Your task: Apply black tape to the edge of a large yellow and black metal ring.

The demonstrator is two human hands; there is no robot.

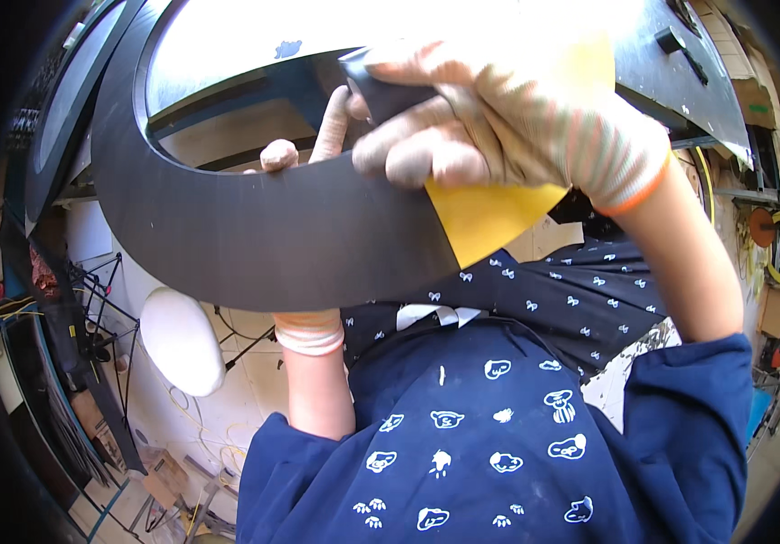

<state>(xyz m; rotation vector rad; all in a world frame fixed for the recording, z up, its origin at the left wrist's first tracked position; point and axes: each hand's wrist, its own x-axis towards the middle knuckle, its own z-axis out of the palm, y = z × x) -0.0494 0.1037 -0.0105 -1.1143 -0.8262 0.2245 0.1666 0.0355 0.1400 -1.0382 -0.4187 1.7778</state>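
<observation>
Workpiece: a dark curved ring panel [254, 236] is held up close under the head camera, its broad band sweeping from upper left to centre, in front of the person's chest.
Right hand: the gloved right hand [517, 118] is closed around a dark sanding block [390, 91] wrapped with yellow sandpaper [485, 218], pressed against the ring's inner edge.
Left hand: the gloved left hand [304, 154] supports the ring from behind; only fingertips show above the band and the cuff below it. The grip appears to be closed on the panel, but the palm is hidden.
Surroundings: a white oval object [181, 340] hangs just below the ring at left; a cluttered workshop floor [163, 471] with cables lies well beneath.
Risk, slip: the ring is supported by one hand only. A hard stroke of the block can twist it out of that grip, and it would fall toward the floor.
Risk, fingers: the left fingertips sit just beside the block's path. An overrun stroke would abrade the glove.
Risk, paper: the loose yellow flap hangs over the band's face. If it catches, it can scuff the dark surface or tear.
Risk, dust: the work sits near the face, so sanding dust likely rises toward the eyes.
</observation>
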